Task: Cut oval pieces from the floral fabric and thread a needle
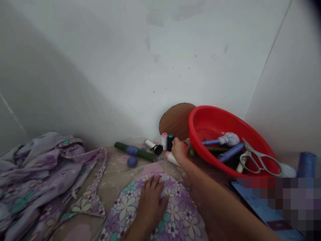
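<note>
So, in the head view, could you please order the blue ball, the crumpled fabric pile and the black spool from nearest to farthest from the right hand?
From the right hand:
1. Black spool, just beside it.
2. Blue ball, farther left.
3. Crumpled fabric pile, at far left.

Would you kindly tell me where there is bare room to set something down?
Between the crumpled cloth and the round flowered piece under the left hand, beside the blue ball, the sheet shows bare. It's crowded around the spools by the right hand and inside the red basin.
</note>
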Demonstrator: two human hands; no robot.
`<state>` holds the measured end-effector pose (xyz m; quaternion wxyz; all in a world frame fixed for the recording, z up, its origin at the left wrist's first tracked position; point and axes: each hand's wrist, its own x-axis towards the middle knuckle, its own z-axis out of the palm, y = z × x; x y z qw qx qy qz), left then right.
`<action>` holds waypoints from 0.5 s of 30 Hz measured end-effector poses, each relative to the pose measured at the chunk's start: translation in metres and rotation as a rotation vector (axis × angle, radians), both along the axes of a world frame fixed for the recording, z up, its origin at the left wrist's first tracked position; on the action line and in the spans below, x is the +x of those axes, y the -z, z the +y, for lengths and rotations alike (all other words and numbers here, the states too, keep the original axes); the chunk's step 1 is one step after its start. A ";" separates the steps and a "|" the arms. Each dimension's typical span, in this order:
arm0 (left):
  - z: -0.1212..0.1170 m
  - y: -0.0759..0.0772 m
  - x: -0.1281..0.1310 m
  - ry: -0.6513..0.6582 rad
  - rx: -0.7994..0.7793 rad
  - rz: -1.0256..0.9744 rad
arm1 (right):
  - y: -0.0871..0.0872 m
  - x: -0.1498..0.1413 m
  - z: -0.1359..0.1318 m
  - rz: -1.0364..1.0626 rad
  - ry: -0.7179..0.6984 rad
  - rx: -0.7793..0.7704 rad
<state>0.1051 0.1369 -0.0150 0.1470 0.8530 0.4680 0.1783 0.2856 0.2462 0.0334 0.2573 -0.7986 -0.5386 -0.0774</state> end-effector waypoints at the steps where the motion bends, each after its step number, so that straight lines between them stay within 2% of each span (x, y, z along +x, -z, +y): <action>1: 0.000 0.000 0.000 0.001 0.002 -0.003 | 0.000 0.001 0.000 -0.005 0.002 -0.007; 15: 0.001 0.000 0.001 -0.003 -0.006 -0.019 | 0.000 0.005 0.001 -0.052 -0.014 -0.042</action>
